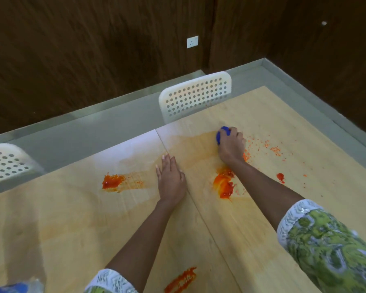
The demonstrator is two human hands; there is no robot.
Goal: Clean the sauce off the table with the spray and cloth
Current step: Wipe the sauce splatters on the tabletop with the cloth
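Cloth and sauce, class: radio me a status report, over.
Right hand grips blue cloth, scrubbing far side. Left hand flat on table. Sauce blobs remain. Nothing blocking.

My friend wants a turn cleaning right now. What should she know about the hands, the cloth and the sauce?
Right hand: grips the bunched blue cloth, pressed on the pale wooden table near its far side.
Left hand: flat on the table, fingers straight, holding nothing.
Spray: a blue-and-clear object at the near left corner may be the bottle; too cut off to tell.
Done: a thin orange smear shows around the cloth, so wiping has begun there.
Left: the thick red-orange sauce blob under the right forearm, the left blob, the near streak, the small right-hand spot and the scattered orange specks.
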